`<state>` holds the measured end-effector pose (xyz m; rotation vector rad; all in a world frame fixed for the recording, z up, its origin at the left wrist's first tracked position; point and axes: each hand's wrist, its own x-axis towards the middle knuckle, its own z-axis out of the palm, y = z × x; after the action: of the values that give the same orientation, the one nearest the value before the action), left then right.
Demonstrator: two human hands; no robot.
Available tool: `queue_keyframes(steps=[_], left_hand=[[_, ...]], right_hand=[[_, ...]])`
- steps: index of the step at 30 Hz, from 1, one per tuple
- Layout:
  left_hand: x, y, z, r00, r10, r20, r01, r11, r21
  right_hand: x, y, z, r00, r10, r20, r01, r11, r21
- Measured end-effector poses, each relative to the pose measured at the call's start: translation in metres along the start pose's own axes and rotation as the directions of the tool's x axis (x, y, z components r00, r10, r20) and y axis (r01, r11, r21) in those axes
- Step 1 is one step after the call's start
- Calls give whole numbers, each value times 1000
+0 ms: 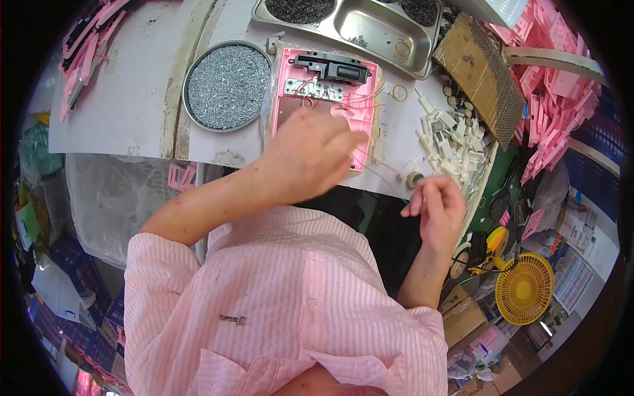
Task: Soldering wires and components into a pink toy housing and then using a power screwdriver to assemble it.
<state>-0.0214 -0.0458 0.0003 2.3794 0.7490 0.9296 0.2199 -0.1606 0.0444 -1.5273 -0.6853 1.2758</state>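
Note:
A pink plastic housing (362, 119) lies on the table in front of me, with a black plastic assembly (333, 68), a metal contact strip (316, 89) and thin wires inside it. My left hand (317, 155) is over its lower part, fingers curled down and slightly blurred. What they may hold is hidden beneath the hand. Beyond these fingers, thin wires run right toward a small round motor-like part (414, 180) at the table's near edge. My right hand (437, 206) hovers just beside that part, its fingers loosely bent and apart, with nothing visible in them.
A round tray of small silvery screws (228, 86) stands to the left. Behind is a metal compartment tray (386, 33) with dark screws. White plastic parts (456, 142) are heaped at right, beside a cardboard piece (479, 76) and pink parts (558, 86). A yellow fan (524, 288) is lower right.

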Motion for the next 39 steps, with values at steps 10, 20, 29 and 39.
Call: queue_keyframes(steps=[10,20,29,39], left_hand=[[-37,11,-15,955,226,193,-227,974,-15],[-64,-15,-40,991,-117,-56,119,993,25],[-98,-3,-51,875,-363,319,334,932,143],[-60,-13,-68,950,-218,224,247,963,-109]], right_hand=[[29,-10,54,700,-493,517,690,654,-310],[39,12,79,598,-371,710,798,202,-567],[27,43,144,573,-585,575,762,121,-636],[29,49,143,575,-528,625,778,115,-618]])
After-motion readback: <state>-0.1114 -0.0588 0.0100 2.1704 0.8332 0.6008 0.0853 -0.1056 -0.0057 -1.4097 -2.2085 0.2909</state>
